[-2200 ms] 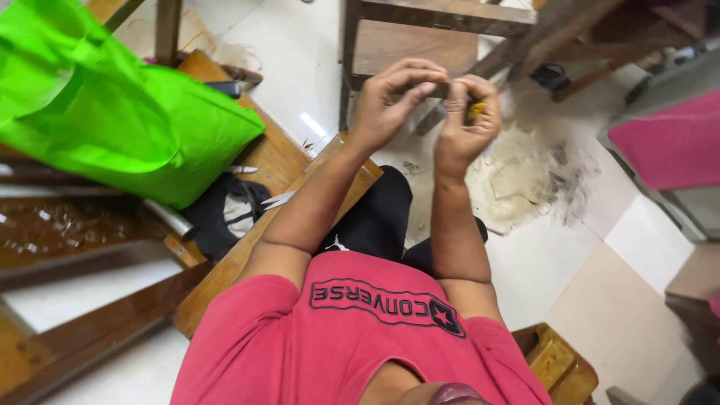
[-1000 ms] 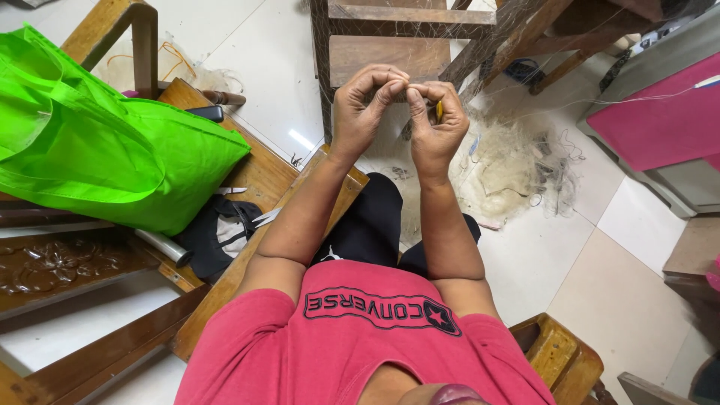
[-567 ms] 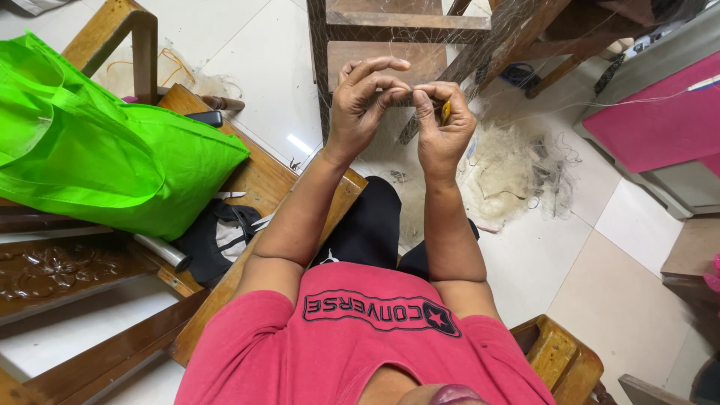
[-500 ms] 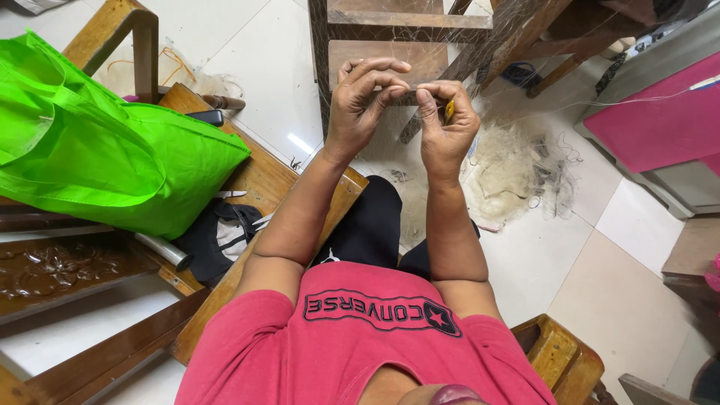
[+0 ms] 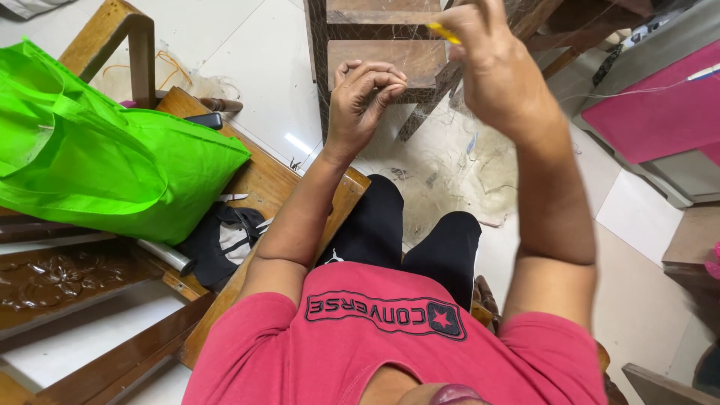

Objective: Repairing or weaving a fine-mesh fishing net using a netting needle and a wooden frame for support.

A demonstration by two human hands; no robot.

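Note:
I sit on a wooden bench with both arms raised in front of me. My left hand [image 5: 365, 103] has its fingers curled and pinched together, apparently on a very fine thread that is too thin to see clearly. My right hand [image 5: 491, 64] is raised higher and nearer the camera, closed on a small yellow tool [image 5: 444, 33] whose tip sticks out to the left. A wooden frame [image 5: 375, 52] with fine netting stands just beyond both hands.
A bright green bag [image 5: 97, 161] lies on the bench at the left, with a black and white bag [image 5: 221, 240] below it. A pile of pale fibre [image 5: 465, 169] covers the floor ahead. A pink-fronted cabinet [image 5: 652, 112] stands at the right.
My right hand has lifted up and toward the camera, away from my left hand, with the yellow tool in it. My left hand has stayed low, pinched.

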